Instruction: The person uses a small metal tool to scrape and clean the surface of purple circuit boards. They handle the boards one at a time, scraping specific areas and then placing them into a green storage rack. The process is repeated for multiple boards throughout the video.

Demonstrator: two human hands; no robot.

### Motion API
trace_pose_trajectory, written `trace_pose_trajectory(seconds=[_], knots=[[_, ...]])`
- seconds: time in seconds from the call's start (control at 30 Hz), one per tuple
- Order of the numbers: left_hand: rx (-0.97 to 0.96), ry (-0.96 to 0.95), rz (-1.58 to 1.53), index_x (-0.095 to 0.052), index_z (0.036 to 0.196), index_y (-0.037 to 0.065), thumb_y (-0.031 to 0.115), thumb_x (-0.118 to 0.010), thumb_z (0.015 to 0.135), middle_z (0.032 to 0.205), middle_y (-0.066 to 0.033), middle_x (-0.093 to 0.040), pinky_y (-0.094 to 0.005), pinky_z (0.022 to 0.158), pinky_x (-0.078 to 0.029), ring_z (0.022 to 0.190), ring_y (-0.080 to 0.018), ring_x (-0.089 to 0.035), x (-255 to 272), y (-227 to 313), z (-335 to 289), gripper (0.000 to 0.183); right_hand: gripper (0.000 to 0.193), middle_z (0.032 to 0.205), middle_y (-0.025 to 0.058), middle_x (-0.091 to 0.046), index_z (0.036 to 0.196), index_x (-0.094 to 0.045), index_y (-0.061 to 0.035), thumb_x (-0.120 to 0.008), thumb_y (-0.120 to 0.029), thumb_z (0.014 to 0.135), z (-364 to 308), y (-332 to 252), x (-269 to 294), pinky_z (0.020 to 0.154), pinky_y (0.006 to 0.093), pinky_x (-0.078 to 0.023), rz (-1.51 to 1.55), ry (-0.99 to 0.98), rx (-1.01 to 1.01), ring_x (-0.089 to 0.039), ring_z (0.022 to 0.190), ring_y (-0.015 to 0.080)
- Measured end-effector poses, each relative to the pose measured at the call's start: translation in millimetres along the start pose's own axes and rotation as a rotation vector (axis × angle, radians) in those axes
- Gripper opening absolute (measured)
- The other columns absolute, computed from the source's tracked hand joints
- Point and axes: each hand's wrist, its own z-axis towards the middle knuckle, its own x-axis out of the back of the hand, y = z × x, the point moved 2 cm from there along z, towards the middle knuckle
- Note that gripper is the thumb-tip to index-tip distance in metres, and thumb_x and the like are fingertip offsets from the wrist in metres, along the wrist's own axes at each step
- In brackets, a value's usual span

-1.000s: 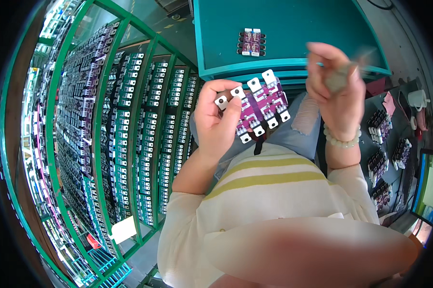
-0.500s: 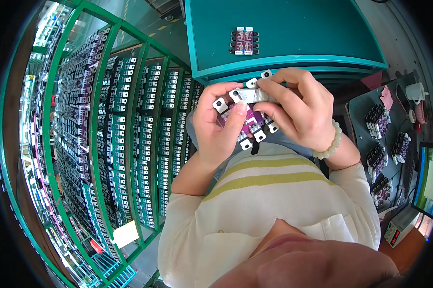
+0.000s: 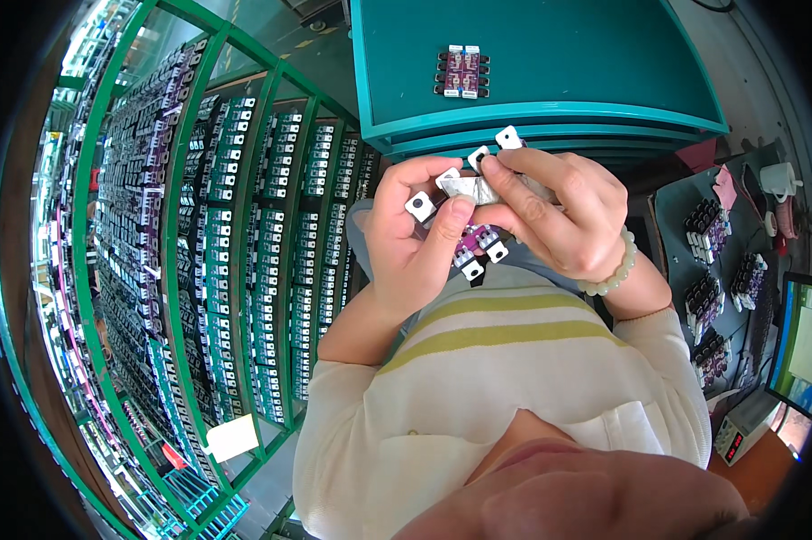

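Note:
Above my lap, a purple circuit board assembly (image 3: 469,241) with black parts and white square end pieces is held between both hands. My left hand (image 3: 404,229) is closed around its left side, thumb pressed on the near face. From the right, my right hand (image 3: 572,211) pinches near the far edge, index finger and thumb bent over it. A shiny silver-white strip (image 3: 467,188) lies across the assembly between the two thumbs and the far fingertips. My fingers cover much of the board, and I cannot make out the strip's exact kind.
Two similar purple boards (image 3: 462,72) lie side by side on the teal cabinet top (image 3: 559,54) ahead. A green rack (image 3: 190,270) filled with boards stands at left. On the right, a dark bench holds more board stacks (image 3: 707,229), a white mug (image 3: 780,178) and a monitor (image 3: 800,342).
The held assembly has tilted, and less of its purple face shows. The strip's visible part looks more crinkled. Both hands keep their grip, with the right fingers slightly shifted.

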Motion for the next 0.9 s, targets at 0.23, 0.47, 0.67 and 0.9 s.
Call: trace_pose_trajectory(seconds=[0.23, 0.47, 0.67, 0.9], knots=[[0.006, -0.030, -0.072, -0.047, 0.114, -0.001, 0.005, -0.060, 0.088, 0.099, -0.0071, -0.059, -0.0211, 0.074, -0.045, 0.086, -0.0083, -0.055, 3.0, -5.1, -1.8, 0.029, 0.036, 0.090, 0.0058, -0.063, 0.094, -0.068, -0.0005, -0.074, -0.024, 0.067, -0.8, 3.0, 1.4, 0.046, 0.0230, -0.042, 0.021, -0.011, 0.053, -0.052, 0.056, 0.0134], [-0.017, -0.042, -0.010, -0.046, 0.115, -0.002, 0.007, -0.056, 0.091, 0.099, -0.0095, -0.059, -0.0226, 0.078, -0.043, 0.087, -0.0098, -0.054, 4.3, -5.2, -5.0, 0.027, 0.036, 0.090, 0.0057, -0.064, 0.094, -0.068, -0.0003, -0.074, -0.024, 0.067, -0.2, 1.4, 2.7, 0.046, 0.0226, -0.042, 0.013, 0.002, 0.057, -0.052, 0.056, 0.0134], [-0.034, -0.022, 0.015, -0.046, 0.114, -0.002, 0.006, -0.055, 0.091, 0.099, -0.0090, -0.059, -0.0216, 0.078, -0.043, 0.086, -0.0090, -0.054, 4.7, -3.3, -4.7, 0.026, 0.040, 0.089, 0.0079, -0.062, 0.094, -0.070, 0.0015, -0.075, -0.027, 0.067, -3.0, -1.6, -1.2, 0.045, 0.0225, -0.042, -0.021, 0.008, 0.069, -0.055, 0.056, 0.0142], [-0.005, -0.007, -0.050, -0.046, 0.114, -0.002, 0.006, -0.056, 0.091, 0.098, -0.0085, -0.059, -0.0209, 0.076, -0.043, 0.084, -0.0081, -0.053, 2.6, -4.1, -7.7, 0.026, 0.039, 0.090, 0.0086, -0.061, 0.094, -0.069, 0.0029, -0.075, -0.024, 0.067, -0.4, 2.4, 3.3, 0.045, 0.0241, -0.043, 0.040, -0.055, 0.110, -0.055, 0.056, 0.0151]])
